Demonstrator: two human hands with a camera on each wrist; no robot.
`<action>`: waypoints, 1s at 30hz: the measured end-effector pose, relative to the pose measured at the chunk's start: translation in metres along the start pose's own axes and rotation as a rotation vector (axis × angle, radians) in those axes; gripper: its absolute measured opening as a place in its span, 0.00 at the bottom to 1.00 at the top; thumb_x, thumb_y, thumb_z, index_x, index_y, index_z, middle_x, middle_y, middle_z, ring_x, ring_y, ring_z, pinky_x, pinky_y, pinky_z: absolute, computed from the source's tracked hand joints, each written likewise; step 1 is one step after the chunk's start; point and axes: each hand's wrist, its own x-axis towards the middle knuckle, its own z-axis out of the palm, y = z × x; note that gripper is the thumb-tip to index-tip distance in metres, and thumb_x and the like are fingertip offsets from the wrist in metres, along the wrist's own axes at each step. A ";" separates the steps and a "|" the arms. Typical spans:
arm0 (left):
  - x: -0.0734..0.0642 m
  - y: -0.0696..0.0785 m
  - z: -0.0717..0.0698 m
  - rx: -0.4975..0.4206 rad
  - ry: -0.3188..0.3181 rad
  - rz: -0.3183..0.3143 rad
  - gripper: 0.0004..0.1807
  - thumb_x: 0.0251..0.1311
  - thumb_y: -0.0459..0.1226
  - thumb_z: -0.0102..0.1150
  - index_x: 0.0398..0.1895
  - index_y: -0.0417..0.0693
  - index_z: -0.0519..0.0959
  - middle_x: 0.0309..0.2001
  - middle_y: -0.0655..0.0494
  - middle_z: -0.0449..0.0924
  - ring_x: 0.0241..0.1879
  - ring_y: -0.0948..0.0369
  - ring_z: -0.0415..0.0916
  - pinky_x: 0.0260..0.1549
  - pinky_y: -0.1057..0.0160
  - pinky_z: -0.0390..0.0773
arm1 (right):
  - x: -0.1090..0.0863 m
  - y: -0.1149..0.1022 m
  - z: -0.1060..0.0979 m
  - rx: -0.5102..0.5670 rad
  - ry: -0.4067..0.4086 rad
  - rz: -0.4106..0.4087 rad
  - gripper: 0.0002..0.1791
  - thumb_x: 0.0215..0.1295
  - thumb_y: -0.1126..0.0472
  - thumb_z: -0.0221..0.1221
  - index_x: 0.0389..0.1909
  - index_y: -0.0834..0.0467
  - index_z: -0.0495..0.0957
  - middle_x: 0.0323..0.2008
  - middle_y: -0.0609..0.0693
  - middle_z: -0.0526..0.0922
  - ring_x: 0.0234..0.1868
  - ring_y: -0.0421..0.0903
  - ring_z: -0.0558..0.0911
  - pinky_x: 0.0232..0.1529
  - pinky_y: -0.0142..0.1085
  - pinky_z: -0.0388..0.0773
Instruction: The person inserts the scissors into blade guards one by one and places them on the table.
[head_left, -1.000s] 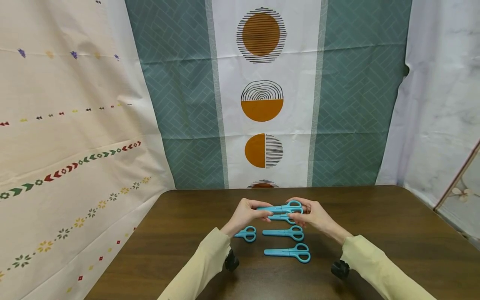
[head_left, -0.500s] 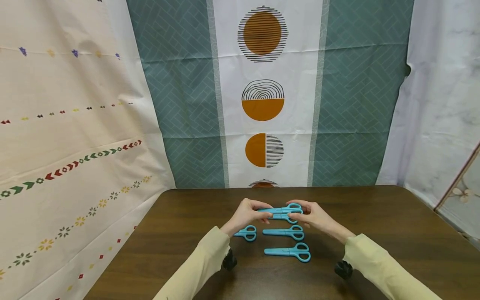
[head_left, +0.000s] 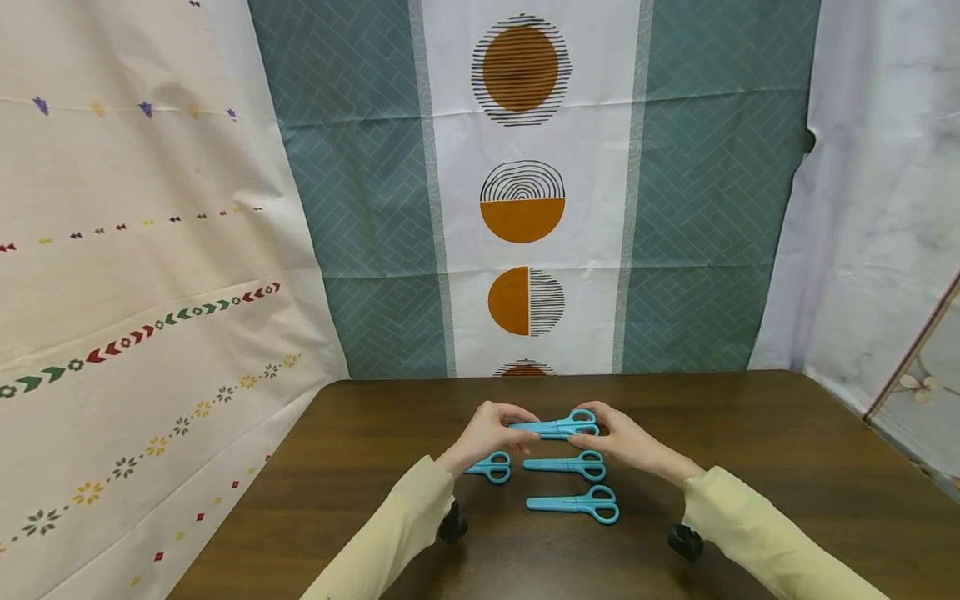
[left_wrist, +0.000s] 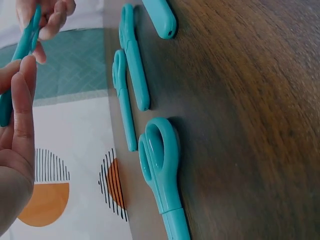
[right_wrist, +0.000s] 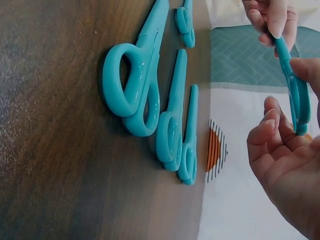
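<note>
A pair of turquoise scissors with a covered blade (head_left: 555,427) is held level above the table by both hands. My left hand (head_left: 487,435) pinches its covered blade end between thumb and fingers. At the other end, my right hand (head_left: 618,437) pinches the finger loops. Both wrist views show this pair clear of the wood. Beneath it lies a far pair of scissors (right_wrist: 189,160), mostly covered in the head view. Closer in, a middle pair (head_left: 565,465) and a front pair (head_left: 573,504) lie parallel, loops to the right.
Another turquoise pair of scissors (head_left: 495,468) lies to the left, its blade end hidden behind my left hand. The dark wooden table (head_left: 750,500) ends at a patterned cloth (head_left: 532,208) behind. A cream embroidered cloth (head_left: 150,333) hangs on the left.
The held scissors have come down slightly, and in the head view they now overlap most of the far pair. Both hands keep their pinch. The scissors on the table have not moved.
</note>
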 end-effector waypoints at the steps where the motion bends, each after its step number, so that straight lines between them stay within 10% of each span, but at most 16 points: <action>1: 0.000 0.000 -0.001 0.000 0.001 -0.002 0.10 0.51 0.35 0.65 0.38 0.43 0.82 0.31 0.38 0.79 0.28 0.37 0.75 0.31 0.44 0.74 | 0.000 0.000 0.000 0.003 0.007 -0.001 0.26 0.61 0.57 0.59 0.53 0.67 0.60 0.31 0.52 0.76 0.27 0.50 0.72 0.28 0.41 0.70; 14: -0.012 0.016 -0.007 0.052 0.030 -0.011 0.10 0.53 0.31 0.62 0.39 0.36 0.80 0.31 0.37 0.79 0.24 0.49 0.79 0.25 0.54 0.78 | 0.004 -0.009 -0.005 -0.108 -0.029 -0.035 0.32 0.55 0.55 0.64 0.57 0.67 0.66 0.22 0.48 0.72 0.20 0.44 0.68 0.20 0.34 0.66; 30: -0.032 -0.005 -0.026 0.158 -0.031 0.015 0.08 0.51 0.30 0.63 0.37 0.38 0.81 0.25 0.47 0.80 0.26 0.46 0.77 0.25 0.50 0.76 | 0.008 -0.005 0.017 -0.149 -0.101 -0.046 0.29 0.53 0.50 0.65 0.50 0.65 0.73 0.28 0.45 0.75 0.29 0.43 0.72 0.28 0.35 0.72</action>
